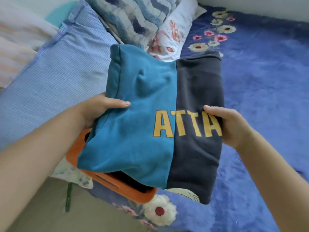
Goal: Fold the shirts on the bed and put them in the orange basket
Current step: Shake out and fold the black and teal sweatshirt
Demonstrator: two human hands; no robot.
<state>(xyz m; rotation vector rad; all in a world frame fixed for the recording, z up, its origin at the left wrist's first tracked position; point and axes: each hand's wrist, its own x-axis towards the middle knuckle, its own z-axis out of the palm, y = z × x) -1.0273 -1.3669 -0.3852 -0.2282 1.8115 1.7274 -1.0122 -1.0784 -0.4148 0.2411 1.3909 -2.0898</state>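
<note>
Over the bed [267, 97], we hold a folded shirt [150, 123] between both hands.
On the left lies a blue checked cloth [58, 72]; our left hand [98, 109] grips the shirt's teal edge, thumb on top and the other fingers hidden underneath. The orange basket [107, 185] sits just below the shirt's teal half, partly covered. Yellow letters cross the teal and dark halves, and our right hand [229, 126] grasps the dark edge above the blue floral blanket.
</note>
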